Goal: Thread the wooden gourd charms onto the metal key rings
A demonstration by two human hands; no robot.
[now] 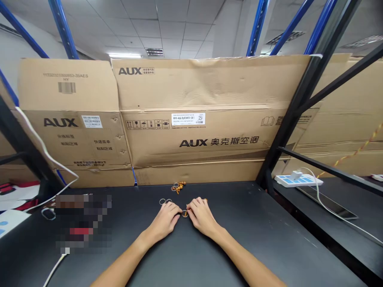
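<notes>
A small metal key ring with a bit of orange in it sits between my hands, low over the black tabletop. My left hand is closed, thumb and fingertips pinching the ring's left side. From the right, my right hand is closed with its fingertips at the ring, on what looks like an orange charm mostly hidden by the fingers. Another orange bit shows beyond its knuckles. Just past my left hand lie loose metal rings, partly covered. Farther back is a small cluster of orange charms with a ring.
Large cardboard boxes stand behind the black table. At left are a blurred dark object and a white cable. Beyond the black rack post lie a power strip and a dark flat device.
</notes>
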